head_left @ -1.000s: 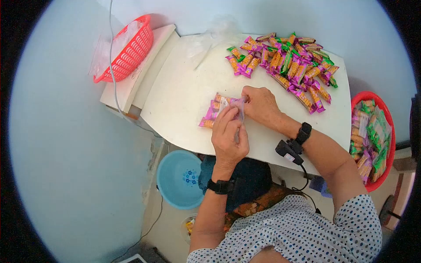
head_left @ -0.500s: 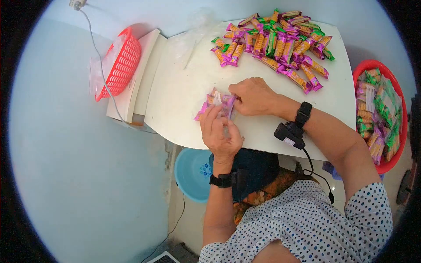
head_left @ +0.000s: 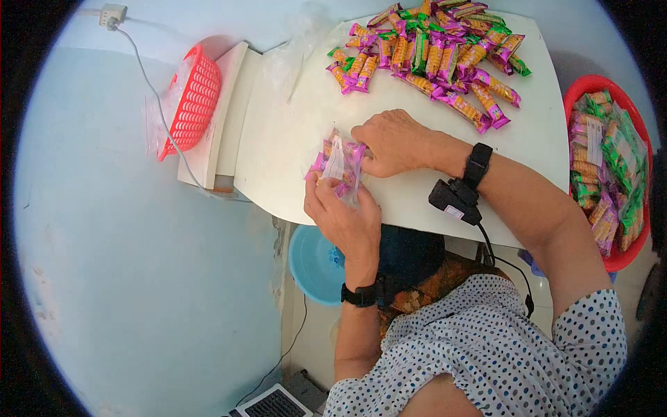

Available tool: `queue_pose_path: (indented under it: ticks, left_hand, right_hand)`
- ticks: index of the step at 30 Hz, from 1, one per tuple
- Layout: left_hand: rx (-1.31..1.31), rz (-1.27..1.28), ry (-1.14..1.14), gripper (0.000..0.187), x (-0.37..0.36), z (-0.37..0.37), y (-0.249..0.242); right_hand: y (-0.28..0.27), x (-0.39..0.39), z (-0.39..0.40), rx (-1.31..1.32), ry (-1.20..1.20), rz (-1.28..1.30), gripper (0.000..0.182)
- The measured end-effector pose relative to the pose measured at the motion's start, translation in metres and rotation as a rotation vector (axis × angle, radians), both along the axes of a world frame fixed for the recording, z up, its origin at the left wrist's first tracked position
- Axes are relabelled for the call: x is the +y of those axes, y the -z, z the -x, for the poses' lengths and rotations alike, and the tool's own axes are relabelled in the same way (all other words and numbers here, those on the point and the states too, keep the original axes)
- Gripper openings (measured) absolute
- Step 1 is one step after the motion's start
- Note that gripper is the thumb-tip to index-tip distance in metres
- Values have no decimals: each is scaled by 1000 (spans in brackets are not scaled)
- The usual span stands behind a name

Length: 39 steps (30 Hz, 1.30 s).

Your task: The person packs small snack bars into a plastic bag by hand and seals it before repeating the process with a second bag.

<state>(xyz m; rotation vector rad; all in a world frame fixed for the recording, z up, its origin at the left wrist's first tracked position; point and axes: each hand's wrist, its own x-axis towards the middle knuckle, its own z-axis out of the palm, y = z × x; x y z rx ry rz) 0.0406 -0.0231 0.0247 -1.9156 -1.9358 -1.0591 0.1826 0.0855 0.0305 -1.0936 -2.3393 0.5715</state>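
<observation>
A clear plastic bag with a white label lies at the near left of the table, with several purple-and-yellow snack packets inside. My left hand grips its lower edge, fingers curled over the plastic. At the bag's right edge, my right hand is closed in a pinch on the plastic rim; the fingertips are partly hidden. Beyond both hands sits a loose pile of snack packets in purple, green and yellow wrappers.
At the right stands a red basket full of bagged snacks. A red perforated basket with clear plastic leans at the left. Thin clear bags lie at the table's back left. Below the table edge is a blue basin. A cable hangs from my right wrist.
The bag's label and clear side show more fully now. My left hand has shifted slightly left along the bag, and my right hand still holds its edge. The camera view has shifted a little.
</observation>
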Motion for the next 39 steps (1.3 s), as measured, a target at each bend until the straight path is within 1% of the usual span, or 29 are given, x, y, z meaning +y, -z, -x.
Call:
queue_pose_path:
  ticks: [5,7,11,17,20,23,29,33,37,39]
  left_hand:
    - [-8,52,17,33,1,4,9]
    - [3,44,21,30,1,5,9]
    - [23,-9,16,26,5,12,10]
    - [-8,63,-46,17,9,13,10]
    - [13,34,-46,15,11,14,13]
    - [-37,118,-37,22,8,9,4]
    - [14,152,-69,27,14,11,2]
    - [33,122,-42,26,16,14,5]
    - [76,121,-45,30,16,17,8]
    - [85,110,-36,31,16,17,8]
  right_hand:
    - [5,2,1,-15,-8,5,25]
    - [3,1,1,-33,-9,14,24]
    - [11,3,4,-9,16,-47,22]
    - [12,1,7,-25,76,-58,20]
    - [9,2,8,-65,74,-28,20]
    - [6,2,7,-81,56,-23,21]
    - [1,-1,4,-63,40,-21,21]
    - [5,1,6,-73,36,-17,19]
    - [10,3,8,-103,45,-24,17]
    - [10,3,8,-106,45,-10,18]
